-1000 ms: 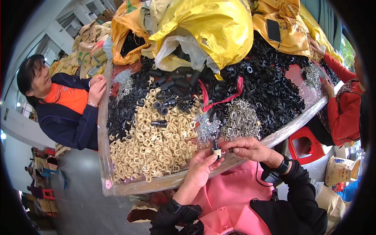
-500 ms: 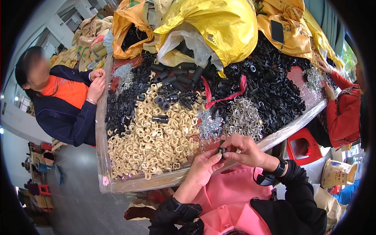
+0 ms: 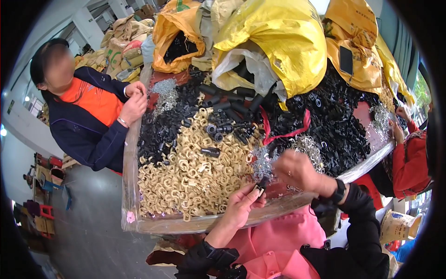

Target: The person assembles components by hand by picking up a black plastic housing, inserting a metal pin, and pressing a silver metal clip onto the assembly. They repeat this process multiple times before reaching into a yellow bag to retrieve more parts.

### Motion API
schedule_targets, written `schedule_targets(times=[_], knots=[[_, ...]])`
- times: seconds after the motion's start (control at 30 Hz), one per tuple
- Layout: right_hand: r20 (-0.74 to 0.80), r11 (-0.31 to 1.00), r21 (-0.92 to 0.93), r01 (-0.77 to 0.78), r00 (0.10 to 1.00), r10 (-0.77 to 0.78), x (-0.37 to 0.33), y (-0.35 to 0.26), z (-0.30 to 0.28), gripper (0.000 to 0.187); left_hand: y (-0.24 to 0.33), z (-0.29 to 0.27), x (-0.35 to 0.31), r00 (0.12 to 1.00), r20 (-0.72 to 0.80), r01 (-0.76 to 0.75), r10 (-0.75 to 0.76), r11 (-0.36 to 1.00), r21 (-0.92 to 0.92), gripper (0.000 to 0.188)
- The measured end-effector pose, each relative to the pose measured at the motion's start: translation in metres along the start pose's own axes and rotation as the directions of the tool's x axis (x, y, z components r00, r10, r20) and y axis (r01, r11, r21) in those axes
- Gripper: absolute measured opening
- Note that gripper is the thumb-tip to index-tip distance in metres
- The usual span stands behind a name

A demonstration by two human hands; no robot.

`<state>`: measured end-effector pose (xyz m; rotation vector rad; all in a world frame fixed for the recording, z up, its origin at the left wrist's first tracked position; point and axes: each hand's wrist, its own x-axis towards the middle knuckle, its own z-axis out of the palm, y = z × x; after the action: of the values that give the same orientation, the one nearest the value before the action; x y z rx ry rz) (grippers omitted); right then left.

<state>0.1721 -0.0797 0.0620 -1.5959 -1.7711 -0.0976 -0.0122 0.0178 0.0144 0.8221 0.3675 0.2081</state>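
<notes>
My left hand is closed in a pinch near the table's front edge, gripping a small black plastic part that stands up from between thumb and fingers. To its right, my right hand is over the pile of small silver metal pieces and the bent metal hooks. Its fingers are smeared by motion, so I cannot tell whether they hold anything. Left of my left hand lies a wide heap of beige plastic loops, with a black tubular piece on top.
Black plastic parts spread over much of the table. A red strap lies among them. Yellow sacks and a phone are at the back. One person works at the left edge, another at the right.
My right hand has left the black part and moved up and right toward the metal pieces. My left hand keeps hold of the part. The whole view has shifted.
</notes>
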Motion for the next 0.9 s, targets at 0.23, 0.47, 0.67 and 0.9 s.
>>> schedule_targets(times=[0.23,0.47,0.67,0.9], knots=[[-0.075,0.931,-0.041,-0.362,0.931,0.358,0.106,0.137,0.052,0.016,0.005,-0.006,0.001,0.997,-0.081,-0.013,0.017,0.999,0.053,0.029],[0.328,0.727,-0.555,-0.405,0.696,0.639,0.140,0.147,0.085,0.035,0.010,-0.016,-0.007,0.991,-0.132,0.006,-0.006,1.000,0.001,0.029],[0.147,0.889,-0.263,-0.375,0.895,0.421,0.117,0.131,0.061,0.038,0.005,-0.023,-0.006,0.990,-0.137,0.020,-0.025,0.999,-0.039,0.029],[0.189,0.942,0.322,-0.100,0.981,0.039,0.057,0.030,-0.010,0.039,0.020,-0.012,-0.006,0.983,-0.170,-0.086,0.064,0.988,-0.127,0.026]])
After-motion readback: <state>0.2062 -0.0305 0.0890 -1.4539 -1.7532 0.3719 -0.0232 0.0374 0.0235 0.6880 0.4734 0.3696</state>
